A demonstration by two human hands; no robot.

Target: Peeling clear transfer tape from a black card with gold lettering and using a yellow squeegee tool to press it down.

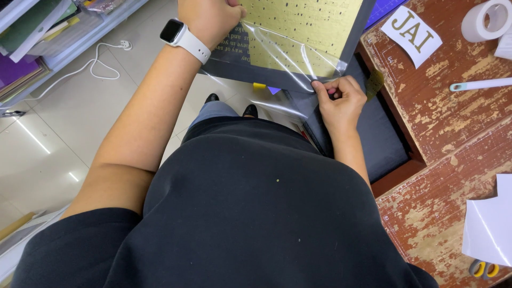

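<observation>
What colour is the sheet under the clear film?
Gold sheet with dark specks, on a dark backing; head view.

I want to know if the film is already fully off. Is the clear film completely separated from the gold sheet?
No, the clear film is only partly lifted off the gold sheet, pinched by the right hand.

tape roll (489,20) | paper sheet (488,226) | scissors (484,268) | white cable (101,64) | worn wooden table (453,128)

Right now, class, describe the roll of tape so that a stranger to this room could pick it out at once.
Start at the worn red wooden table on the right and follow it to its far corner. There, beyond a white paper cutout with gold letters, sits the roll of tape. It is the only ring-shaped thing there: white, with a hollow centre.
</observation>
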